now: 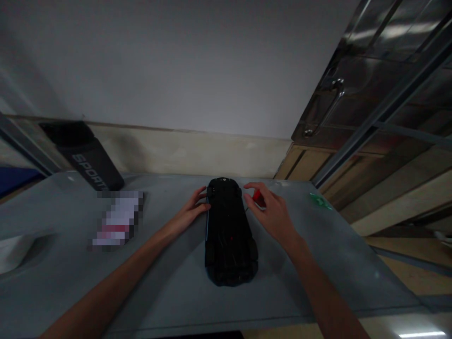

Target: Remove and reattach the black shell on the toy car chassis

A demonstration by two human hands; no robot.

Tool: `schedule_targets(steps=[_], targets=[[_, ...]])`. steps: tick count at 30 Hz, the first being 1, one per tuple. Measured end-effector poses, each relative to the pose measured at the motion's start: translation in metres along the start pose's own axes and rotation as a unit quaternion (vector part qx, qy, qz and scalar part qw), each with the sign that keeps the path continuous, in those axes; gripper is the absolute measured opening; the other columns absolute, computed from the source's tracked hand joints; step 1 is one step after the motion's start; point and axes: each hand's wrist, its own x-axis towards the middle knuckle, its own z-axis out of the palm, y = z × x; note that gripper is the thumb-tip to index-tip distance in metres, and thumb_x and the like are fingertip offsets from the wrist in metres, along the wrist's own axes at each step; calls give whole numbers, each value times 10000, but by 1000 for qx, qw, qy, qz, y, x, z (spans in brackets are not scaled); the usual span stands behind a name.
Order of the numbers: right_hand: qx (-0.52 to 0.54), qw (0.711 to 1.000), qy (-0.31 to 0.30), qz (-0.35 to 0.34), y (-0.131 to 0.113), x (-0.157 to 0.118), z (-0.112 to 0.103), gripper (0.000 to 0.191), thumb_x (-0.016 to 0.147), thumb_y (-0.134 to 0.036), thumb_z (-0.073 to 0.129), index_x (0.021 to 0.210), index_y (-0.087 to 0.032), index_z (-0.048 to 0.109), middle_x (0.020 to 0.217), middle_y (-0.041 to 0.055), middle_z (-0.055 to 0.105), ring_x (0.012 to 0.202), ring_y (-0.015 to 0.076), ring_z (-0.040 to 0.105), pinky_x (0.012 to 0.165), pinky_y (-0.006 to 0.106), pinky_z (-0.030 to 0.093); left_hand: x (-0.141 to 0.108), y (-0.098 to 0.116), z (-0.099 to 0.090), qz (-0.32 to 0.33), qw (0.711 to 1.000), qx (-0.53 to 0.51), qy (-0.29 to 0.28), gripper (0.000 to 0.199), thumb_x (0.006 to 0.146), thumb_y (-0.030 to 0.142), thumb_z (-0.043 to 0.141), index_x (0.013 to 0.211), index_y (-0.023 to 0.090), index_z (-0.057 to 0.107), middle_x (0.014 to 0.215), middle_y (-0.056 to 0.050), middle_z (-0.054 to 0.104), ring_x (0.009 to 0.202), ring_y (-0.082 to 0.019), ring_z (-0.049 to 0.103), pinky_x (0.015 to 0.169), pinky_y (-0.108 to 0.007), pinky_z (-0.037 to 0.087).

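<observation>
A black toy car (230, 235) lies upside down on the grey table, its wheels facing up. My left hand (194, 207) rests against the car's left side near the far end, fingers apart. On the other side, my right hand (270, 209) is closed round a red-handled tool (259, 197), whose thin dark shaft shows beside the car's right edge. The shaft's tip is too small to make out.
A dark bottle marked SPORT (88, 157) stands at the back left, with a blurred-out box (118, 219) before it. A white object (14, 253) sits at the left edge. Green plastic (320, 201) lies at the right. A wall rises behind the table (169, 301).
</observation>
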Motion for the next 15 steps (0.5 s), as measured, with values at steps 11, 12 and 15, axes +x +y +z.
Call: schedule_targets(steps=[11, 12, 15], targets=[[13, 1000, -6, -11, 2, -1, 2, 206, 1078, -330, 615, 1252, -271, 707, 766, -22, 664, 648, 179, 637, 687, 310, 542, 1, 0, 0, -25, 999, -32, -19, 863, 890, 430, 827, 1689, 345, 509, 1732, -133, 560, 1546, -390, 596, 1311, -555, 430], [12, 1000, -4, -8, 2, -1, 1, 190, 1077, -334, 623, 1234, -275, 713, 743, -30, 649, 628, 176, 626, 676, 308, 538, 0, 1, 0, -25, 999, -30, -17, 846, 896, 423, 822, 1682, 356, 517, 1731, -123, 565, 1555, -392, 588, 1316, -562, 425], [21, 999, 22, -15, 1, -1, 0, 168, 1063, -310, 626, 1199, -285, 720, 721, -38, 640, 616, 175, 628, 687, 313, 556, -3, 5, 1, -26, 999, -19, -19, 836, 910, 413, 808, 1689, 340, 515, 1737, -131, 561, 1588, -402, 551, 1326, -573, 411]])
